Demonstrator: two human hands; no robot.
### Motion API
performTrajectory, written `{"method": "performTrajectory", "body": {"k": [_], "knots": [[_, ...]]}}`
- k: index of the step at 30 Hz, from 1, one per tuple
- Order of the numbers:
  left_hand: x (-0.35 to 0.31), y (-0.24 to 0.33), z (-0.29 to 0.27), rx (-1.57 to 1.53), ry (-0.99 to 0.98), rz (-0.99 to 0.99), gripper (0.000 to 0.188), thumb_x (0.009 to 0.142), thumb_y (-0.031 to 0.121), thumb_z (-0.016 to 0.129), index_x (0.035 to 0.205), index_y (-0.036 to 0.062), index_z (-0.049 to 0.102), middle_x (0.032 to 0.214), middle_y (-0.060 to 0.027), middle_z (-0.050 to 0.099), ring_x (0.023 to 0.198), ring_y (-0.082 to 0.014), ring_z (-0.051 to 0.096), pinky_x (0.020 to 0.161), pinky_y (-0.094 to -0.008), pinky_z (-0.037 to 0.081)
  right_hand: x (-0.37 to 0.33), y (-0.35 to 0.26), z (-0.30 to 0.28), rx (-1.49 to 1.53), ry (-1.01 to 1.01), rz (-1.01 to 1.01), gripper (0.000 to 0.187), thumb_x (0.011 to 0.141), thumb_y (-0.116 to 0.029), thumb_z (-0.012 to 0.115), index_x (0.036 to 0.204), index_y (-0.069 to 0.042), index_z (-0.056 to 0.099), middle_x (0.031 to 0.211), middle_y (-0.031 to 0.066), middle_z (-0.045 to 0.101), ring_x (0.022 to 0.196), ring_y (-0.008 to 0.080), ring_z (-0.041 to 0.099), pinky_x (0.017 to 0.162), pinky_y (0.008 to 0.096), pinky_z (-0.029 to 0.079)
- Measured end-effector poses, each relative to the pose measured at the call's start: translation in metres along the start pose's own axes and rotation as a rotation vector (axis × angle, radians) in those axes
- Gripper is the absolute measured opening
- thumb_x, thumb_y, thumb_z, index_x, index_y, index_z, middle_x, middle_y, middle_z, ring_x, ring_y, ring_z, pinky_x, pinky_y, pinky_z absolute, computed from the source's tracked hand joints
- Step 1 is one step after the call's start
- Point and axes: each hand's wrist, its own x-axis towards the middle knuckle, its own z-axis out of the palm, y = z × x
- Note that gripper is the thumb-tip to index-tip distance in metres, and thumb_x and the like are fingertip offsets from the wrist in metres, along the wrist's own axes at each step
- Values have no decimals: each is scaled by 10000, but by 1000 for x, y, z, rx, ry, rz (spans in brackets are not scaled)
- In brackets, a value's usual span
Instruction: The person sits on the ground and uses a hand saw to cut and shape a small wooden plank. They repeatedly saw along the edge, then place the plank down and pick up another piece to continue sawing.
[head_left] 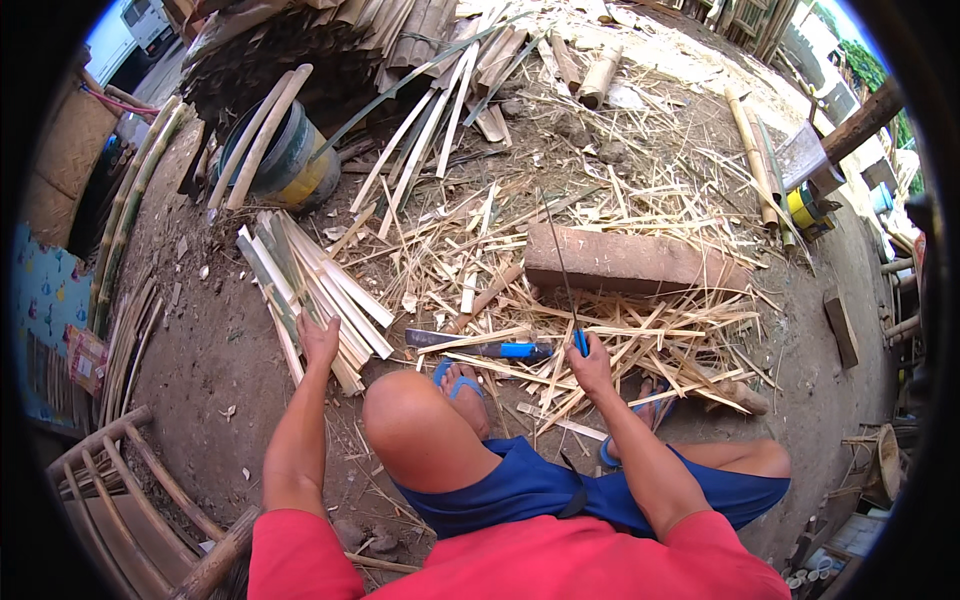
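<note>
My left hand [318,340] is at the near left side of a fanned bundle of split bamboo strips [345,300], its thumb and fingers around a strip there. In my right hand [590,364], closed round a blue handle, is a long knife [562,262]; its thin dark blade points up and away from me. A second blade tool, a machete [470,345] with blue wrapping on its handle, lies on the ground between my hands. Beyond the knife rests a reddish-brown squared block [630,262] among bamboo shavings.
Bamboo shavings and offcuts [660,335] litter the ground around the block and my feet. A bucket [300,160] with curved bamboo pieces leaning on it stands at the far left. A slatted wooden frame [130,500] is at the near left. Bamboo poles [755,160] lie at the far right.
</note>
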Motion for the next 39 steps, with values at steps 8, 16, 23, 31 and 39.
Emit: {"method": "performTrajectory", "body": {"k": [8,16,23,31,39], "knots": [[40,252,40,192,-669,774,499,879,287,673,1266,-12,576,1176,-252,658,1082,-401,641,948,-438,505,-19,95,-70,89,755,331,287,855,-227,629,1038,-13,574,824,180,618,765,365,610,735,472,462],[-162,403,189,405,-1082,1314,1171,764,621,736,1482,-145,215,1534,-336,296,1439,-426,312,1182,-412,320,-45,155,-114,-216,971,644,402,909,-258,648,1201,-3,542,1141,259,575,1078,419,549,939,489,421],[-225,438,262,401,-1079,1320,1265,725,737,698,1494,-133,194,1533,-338,287,1415,-473,324,1182,-480,291,-44,193,-177,-202,973,851,384,927,-333,640,1099,-1,554,1134,249,563,1099,424,539,956,520,392],[-248,467,298,471,-1237,989,1130,713,788,655,1392,-85,423,1421,-313,430,1321,-447,440,1094,-540,377,-27,176,-170,-32,701,740,449,939,-455,598,1101,-37,581,1041,231,637,1038,424,591,978,513,389],[-306,447,292,252,-1373,1021,1228,653,797,704,1457,-54,333,1496,-325,320,1392,-452,370,1082,-639,348,-22,201,-171,-117,973,612,477,927,-441,635,1129,-13,576,1203,191,484,1109,416,501,958,499,401]]}}
